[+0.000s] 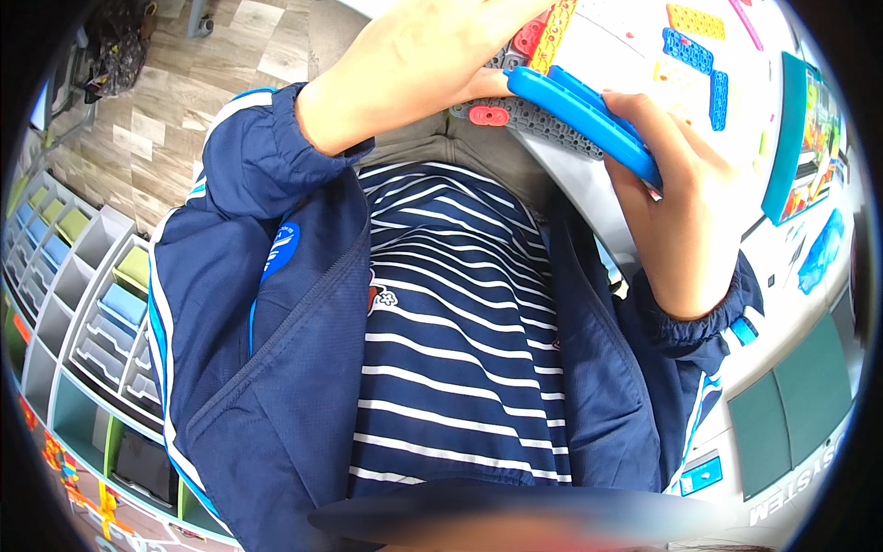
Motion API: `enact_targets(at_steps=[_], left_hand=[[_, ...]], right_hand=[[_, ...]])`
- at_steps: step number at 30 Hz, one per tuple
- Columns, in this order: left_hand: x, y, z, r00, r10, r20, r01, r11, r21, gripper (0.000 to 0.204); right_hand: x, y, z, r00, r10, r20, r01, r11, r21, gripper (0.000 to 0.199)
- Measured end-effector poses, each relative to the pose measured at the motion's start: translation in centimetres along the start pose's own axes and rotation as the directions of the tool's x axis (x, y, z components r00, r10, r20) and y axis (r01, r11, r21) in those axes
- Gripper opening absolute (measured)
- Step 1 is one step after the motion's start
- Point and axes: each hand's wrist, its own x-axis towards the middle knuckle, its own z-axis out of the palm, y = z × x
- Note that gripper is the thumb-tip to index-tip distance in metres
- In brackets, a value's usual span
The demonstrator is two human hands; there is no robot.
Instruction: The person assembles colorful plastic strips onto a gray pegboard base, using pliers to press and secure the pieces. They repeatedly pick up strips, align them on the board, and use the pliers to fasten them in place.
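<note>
My right hand (685, 198) grips a long blue plastic piece (584, 120) with rounded ends, thumb on one side and fingers on the other. Its far end meets the thumb of my left hand (414, 69). That hand is closed around an assembly of perforated building plates, its fingertips partly cut off by the top edge. In the assembly I see a grey plate (552, 127), a yellow plate (553, 37), a red part (528, 39) and a small pinkish-red connector (488, 116). The assembly sits at the table's near edge, above my lap.
On the white table (625, 55) lie a yellow perforated plate (696, 22), blue plates (688, 50) and a pink strip (747, 23). A teal-edged tray or box (789, 138) with colourful contents stands at the right. Shelves with drawers (110, 322) are at the left.
</note>
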Motion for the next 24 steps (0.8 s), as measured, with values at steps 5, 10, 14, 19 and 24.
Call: enact_targets(at_steps=[5, 10, 14, 19, 24], left_hand=[[-0.1, 0.2, -0.2, 0.999, 0.048, 0.002, -0.048, 0.998, 0.05, 0.071], [-0.3, 0.4, 0.0, 0.998, 0.057, 0.01, -0.058, 0.995, 0.084, 0.076], [-0.5, 0.2, 0.1, 1.0, 0.015, 0.024, -0.018, 0.993, 0.118, 0.082], [-1.1, -0.5, -1.3, 0.978, 0.074, -0.193, -0.069, 0.997, 0.032, 0.073], [-1.2, 3.0, -0.8, 0.866, -0.316, -0.387, -0.137, 0.595, -0.792, 0.091]], right_hand=[[0.5, 3.4, 1.2, 0.991, 0.095, 0.093, -0.124, 0.915, 0.384, 0.025], [-0.3, 4.9, 2.2, 0.945, 0.231, 0.231, -0.326, 0.709, 0.625, 0.028], [-1.1, 4.3, 1.6, 0.932, 0.348, 0.106, -0.348, 0.77, 0.535, 0.028], [-2.5, 4.7, 2.2, 0.859, 0.446, -0.252, -0.196, 0.741, 0.642, 0.029], [-5.1, 4.5, 3.1, 0.648, 0.594, -0.477, -0.222, 0.746, 0.628, 0.033]])
